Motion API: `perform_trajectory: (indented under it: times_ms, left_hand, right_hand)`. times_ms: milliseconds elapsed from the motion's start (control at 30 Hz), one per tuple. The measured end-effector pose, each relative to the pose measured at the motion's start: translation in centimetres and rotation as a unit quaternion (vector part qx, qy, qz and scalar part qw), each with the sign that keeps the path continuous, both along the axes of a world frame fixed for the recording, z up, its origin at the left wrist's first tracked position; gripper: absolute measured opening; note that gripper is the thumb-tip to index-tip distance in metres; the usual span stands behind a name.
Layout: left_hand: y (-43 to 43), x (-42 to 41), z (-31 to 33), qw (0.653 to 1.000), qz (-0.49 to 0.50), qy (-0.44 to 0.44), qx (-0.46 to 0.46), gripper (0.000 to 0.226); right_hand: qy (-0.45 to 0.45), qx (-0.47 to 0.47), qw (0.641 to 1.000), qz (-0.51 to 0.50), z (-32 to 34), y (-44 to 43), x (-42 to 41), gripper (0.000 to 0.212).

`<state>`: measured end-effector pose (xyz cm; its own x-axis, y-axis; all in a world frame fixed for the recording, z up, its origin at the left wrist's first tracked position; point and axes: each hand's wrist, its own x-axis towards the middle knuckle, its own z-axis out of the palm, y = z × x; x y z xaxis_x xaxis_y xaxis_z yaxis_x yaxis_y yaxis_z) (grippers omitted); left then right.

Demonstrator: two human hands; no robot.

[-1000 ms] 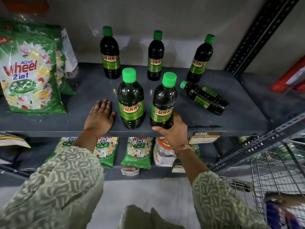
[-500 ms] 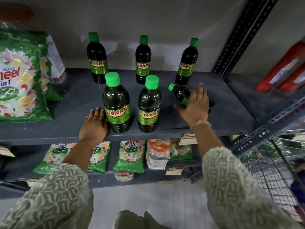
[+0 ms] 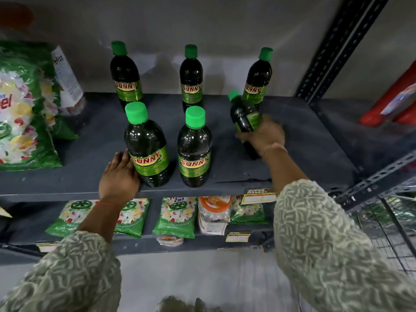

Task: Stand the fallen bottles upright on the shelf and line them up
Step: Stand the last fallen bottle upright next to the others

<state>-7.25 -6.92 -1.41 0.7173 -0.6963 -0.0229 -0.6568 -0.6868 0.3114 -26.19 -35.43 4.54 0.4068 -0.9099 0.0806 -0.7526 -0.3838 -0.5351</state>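
Observation:
Dark bottles with green caps and "SUNNY" labels stand on the grey shelf (image 3: 90,154). Three stand upright at the back: left (image 3: 125,75), middle (image 3: 191,79), right (image 3: 258,77). Two stand upright at the front: left (image 3: 147,149) and right (image 3: 194,152). My right hand (image 3: 263,136) is closed around a sixth bottle (image 3: 244,115), which is tilted with its cap pointing up and away, its base partly hidden by the hand. My left hand (image 3: 119,174) rests flat on the shelf's front edge, fingers touching the front left bottle's side.
A large green detergent bag (image 3: 24,109) stands at the shelf's left end. A dark metal upright (image 3: 333,50) bounds the shelf on the right, with red packs (image 3: 391,100) beyond. Small detergent packets (image 3: 173,217) lie on the lower shelf. A wire cart (image 3: 382,226) is at the right.
My right hand left the front right bottle, reached the fallen bottle and gripped it; that bottle has risen from lying flat to a tilt. My left hand slid against the front left bottle.

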Motion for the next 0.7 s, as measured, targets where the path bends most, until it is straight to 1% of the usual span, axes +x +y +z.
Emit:
perform_trajectory:
  times_ms: [33, 100, 167, 233, 333, 433, 533, 633, 700]
  left_hand:
    - [0.0, 0.0, 0.0, 1.0, 0.0, -0.001, 0.002, 0.071]
    - [0.0, 0.1, 0.0, 1.0, -0.004, -0.007, 0.001, 0.07]
    - [0.1, 0.1, 0.1, 1.0, 0.0, -0.01, -0.01, 0.067]
    - [0.1, 0.1, 0.2, 1.0, 0.001, -0.014, -0.018, 0.065]
    - [0.1, 0.0, 0.3, 1.0, 0.001, -0.016, -0.016, 0.065]
    - [0.1, -0.3, 0.5, 1.0, 0.002, -0.016, -0.014, 0.066]
    - [0.1, -0.5, 0.7, 1.0, 0.005, -0.014, -0.013, 0.067]
    - [0.1, -0.5, 0.8, 1.0, 0.005, -0.013, -0.012, 0.068]
    - [0.1, -0.5, 0.9, 1.0, 0.005, -0.012, -0.007, 0.068]
  right_hand:
    - [-0.066, -0.018, 0.997, -0.022, -0.1, 0.7, 0.5, 0.081]
    - [-0.187, -0.039, 0.98, -0.055, -0.3, 2.0, 1.5, 0.081]
    - [-0.261, -0.033, 0.962, -0.069, -0.8, 2.8, 2.3, 0.082]
    - [-0.304, -0.021, 0.949, -0.076, -1.4, 3.3, 2.7, 0.086]
    - [-0.339, -0.021, 0.937, -0.075, -2.2, 3.8, 2.8, 0.092]
    - [-0.341, -0.005, 0.938, -0.055, -2.8, 3.7, 2.6, 0.094]
    - [-0.349, 0.004, 0.936, -0.037, -3.1, 3.7, 2.2, 0.086]
    - [-0.384, 0.02, 0.923, -0.028, -3.2, 4.2, 1.8, 0.081]
    - [-0.384, 0.012, 0.923, -0.019, -3.2, 4.4, 1.9, 0.091]
